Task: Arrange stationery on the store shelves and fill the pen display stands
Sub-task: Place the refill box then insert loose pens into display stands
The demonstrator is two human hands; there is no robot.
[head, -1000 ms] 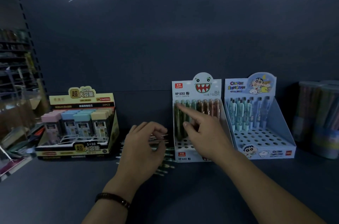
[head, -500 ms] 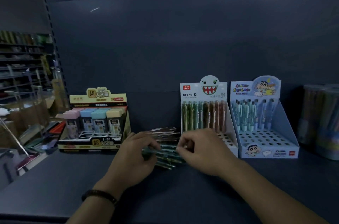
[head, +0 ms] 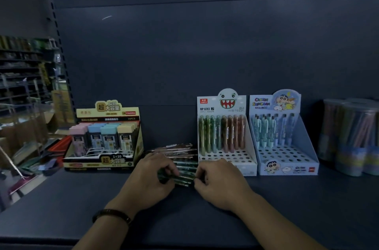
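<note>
A pile of loose pens (head: 180,154), green ones in front and brown ones behind, lies on the dark shelf (head: 61,204) left of the white monster-face pen stand (head: 225,159). That stand holds one back row of green and brown pens; its front holes are bare. My left hand (head: 149,180) grips the left ends of several green pens. My right hand (head: 217,182) pinches their right ends. Both hands sit low on the shelf, in front of the stand.
A blue cartoon pen stand (head: 287,164) with one back row of pens stands right of the white one. A yellow box of lead cases (head: 102,139) sits at the left. Clear pencil tubs (head: 352,137) stand at the far right. Store aisles show at the left.
My right hand left the white stand's back row and came down to the pile. Both hands closed on green pens and drew them slightly toward me. The camera shifted left.
</note>
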